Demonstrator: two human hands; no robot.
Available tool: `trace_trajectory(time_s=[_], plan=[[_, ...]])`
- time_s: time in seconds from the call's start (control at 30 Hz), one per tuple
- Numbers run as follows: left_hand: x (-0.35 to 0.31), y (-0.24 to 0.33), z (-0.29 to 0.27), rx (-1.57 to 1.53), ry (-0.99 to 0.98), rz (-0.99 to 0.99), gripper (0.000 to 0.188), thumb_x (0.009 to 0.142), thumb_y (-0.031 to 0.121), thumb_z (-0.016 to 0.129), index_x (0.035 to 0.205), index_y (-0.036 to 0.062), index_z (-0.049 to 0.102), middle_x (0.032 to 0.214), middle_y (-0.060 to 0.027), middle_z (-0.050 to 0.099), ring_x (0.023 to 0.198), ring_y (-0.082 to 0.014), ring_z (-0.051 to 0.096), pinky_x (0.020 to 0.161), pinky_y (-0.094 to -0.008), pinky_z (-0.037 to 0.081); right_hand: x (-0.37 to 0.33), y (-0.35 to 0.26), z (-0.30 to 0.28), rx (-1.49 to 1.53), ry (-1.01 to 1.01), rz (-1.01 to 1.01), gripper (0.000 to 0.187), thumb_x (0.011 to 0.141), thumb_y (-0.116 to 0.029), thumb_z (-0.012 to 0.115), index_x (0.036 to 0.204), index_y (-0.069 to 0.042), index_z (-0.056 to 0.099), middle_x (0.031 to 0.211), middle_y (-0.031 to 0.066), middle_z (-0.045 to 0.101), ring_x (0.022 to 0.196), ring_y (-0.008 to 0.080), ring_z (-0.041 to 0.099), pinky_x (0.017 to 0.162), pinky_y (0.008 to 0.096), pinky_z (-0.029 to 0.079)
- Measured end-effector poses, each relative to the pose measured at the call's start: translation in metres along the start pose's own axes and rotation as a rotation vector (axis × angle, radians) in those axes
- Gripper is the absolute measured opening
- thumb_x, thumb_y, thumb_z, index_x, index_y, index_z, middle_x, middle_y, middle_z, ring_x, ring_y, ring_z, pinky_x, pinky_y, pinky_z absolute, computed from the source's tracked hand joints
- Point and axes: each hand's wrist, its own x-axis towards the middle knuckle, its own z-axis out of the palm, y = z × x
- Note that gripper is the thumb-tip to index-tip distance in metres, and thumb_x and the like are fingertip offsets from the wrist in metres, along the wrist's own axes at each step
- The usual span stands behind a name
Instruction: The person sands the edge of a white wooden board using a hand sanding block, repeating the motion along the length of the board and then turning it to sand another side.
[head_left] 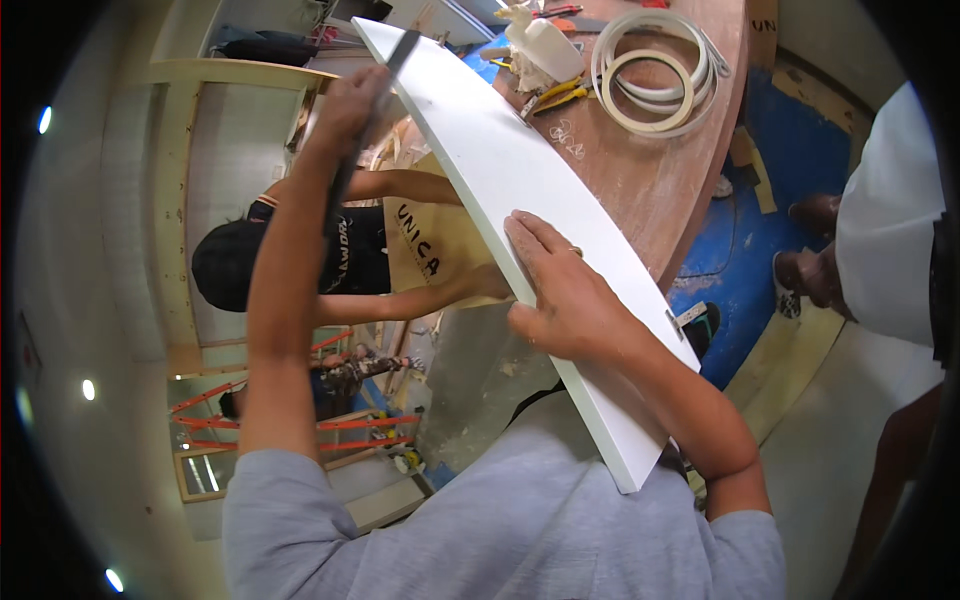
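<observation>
A long white board (560,200) slants from the far left down to my waist. My left hand (352,105) is closed around a long, flat, dark file (402,55), partly blurred, at the board's far left edge. My right hand (570,295) lies flat on the board's near half, its fingers stretched out and its thumb by the left edge. A small metal fitting (690,314) sticks out from the board's right edge.
The wooden table (640,190) bears rolls of pale edging (648,92), a white plastic bottle (545,50) and yellow-handled pliers (560,95). At left, a person in a black cap (225,265) reaches toward a cardboard sheet (430,230). Another person in white (890,210) stands right. Orange ladder rails (370,424) lie beyond.
</observation>
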Motion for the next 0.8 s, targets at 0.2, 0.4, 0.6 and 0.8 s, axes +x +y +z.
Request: trace_trajectory(time_s=[0.2,0.4,0.6,0.8], plan=[[-0.011,-0.059,0.043,-0.61,-0.093,0.19,0.039,0.116,0.037,0.051,0.123,0.0025,0.067,0.105,-0.0112,0.076,0.067,-0.0088,0.067,0.055,-0.0227,0.056,0.073,0.006,0.011,-0.043,-0.121,-0.053,0.115,0.075,-0.025,0.077,0.17,0.004,0.02,0.175,0.028,0.025,0.159,0.0416,0.032,0.13,0.0401,0.032],[-0.01,-0.086,0.041,-0.834,-0.164,0.22,0.043,0.117,0.04,0.047,0.126,0.0014,0.064,0.118,-0.0173,0.076,0.079,-0.0104,0.071,0.061,-0.0235,0.061,0.101,0.011,0.02,-0.029,-0.142,-0.101,0.109,0.077,-0.018,0.07,0.171,0.001,0.018,0.177,0.0244,0.022,0.163,0.0455,0.023,0.128,0.0447,0.036],[-0.002,-0.085,0.05,-0.893,-0.134,0.248,0.04,0.117,0.039,0.049,0.127,0.0024,0.064,0.114,-0.0154,0.077,0.079,-0.0111,0.071,0.061,-0.0243,0.059,0.087,0.008,0.005,-0.07,-0.066,-0.263,0.097,0.081,-0.017,0.067,0.168,0.003,0.028,0.168,0.0291,0.041,0.153,0.0409,0.045,0.113,0.0442,0.049],[0.01,-0.064,0.06,-0.935,-0.115,0.192,0.038,0.116,0.038,0.051,0.126,0.0036,0.064,0.103,-0.011,0.076,0.075,-0.0116,0.07,0.06,-0.0246,0.059,0.135,-0.008,-0.009,-0.262,0.007,-0.101,0.084,0.083,-0.011,0.066,0.159,0.009,0.036,0.132,0.0397,0.063,0.124,0.052,0.064,0.103,0.0534,0.052]])
